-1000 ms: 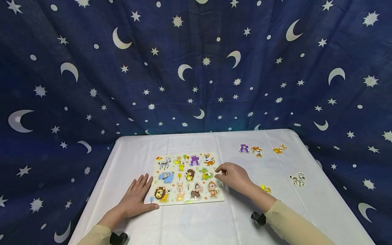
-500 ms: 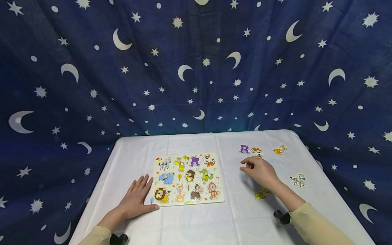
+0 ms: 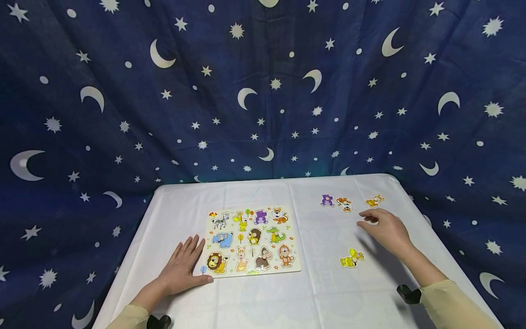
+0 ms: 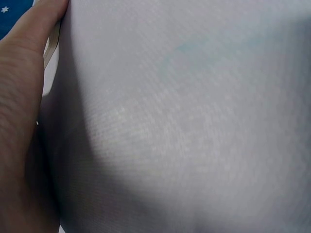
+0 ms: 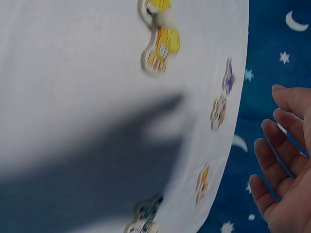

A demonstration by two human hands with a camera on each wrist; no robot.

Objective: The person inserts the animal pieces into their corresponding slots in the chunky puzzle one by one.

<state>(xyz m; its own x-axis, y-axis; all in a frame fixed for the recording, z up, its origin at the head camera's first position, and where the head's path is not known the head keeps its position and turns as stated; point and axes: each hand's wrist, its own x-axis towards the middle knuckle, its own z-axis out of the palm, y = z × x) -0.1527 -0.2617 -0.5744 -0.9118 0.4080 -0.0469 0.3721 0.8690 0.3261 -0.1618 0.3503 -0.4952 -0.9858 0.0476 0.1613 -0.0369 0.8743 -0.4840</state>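
A wooden animal puzzle board [image 3: 296, 265] lies on the white-covered table with animals across its face. My left hand [image 3: 181, 266] rests flat beside its left edge, fingers spread and thumb at the front corner. Over the table's right side hovers my right hand [image 3: 386, 232], fingers loosely curved and holding nothing. The zebra piece [image 5: 146, 216] shows in the right wrist view; the right arm hides it in the head view. A yellow giraffe piece [image 3: 351, 259] lies left of that arm. Farther back is a kangaroo piece [image 3: 375, 200].
A purple hippo piece [image 3: 327, 200] and a tiger piece [image 3: 344, 204] lie close together toward the back right. Behind the table [image 3: 255, 301] hangs a dark blue curtain [image 3: 263, 91] with moons and stars.
My right hand has moved right, from the board's right edge to above the loose pieces. The giraffe piece is uncovered and the zebra piece covered in the head view. My left hand stays put.
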